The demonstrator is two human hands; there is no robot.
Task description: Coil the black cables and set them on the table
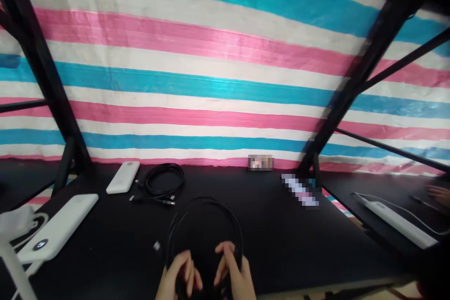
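From hand point(178, 269) to hand point(236, 269), black cable point(240, 239) (looped)

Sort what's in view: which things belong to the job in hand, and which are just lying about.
In the job:
black cable loop, in the left fingers and right fingers
small connector beside it, possibly its end

Apparently just lying about:
coiled black cable
smaller white power bank
larger white power bank
far-left white block
pixelated item at the back
pixelated strip
far-right white power bank
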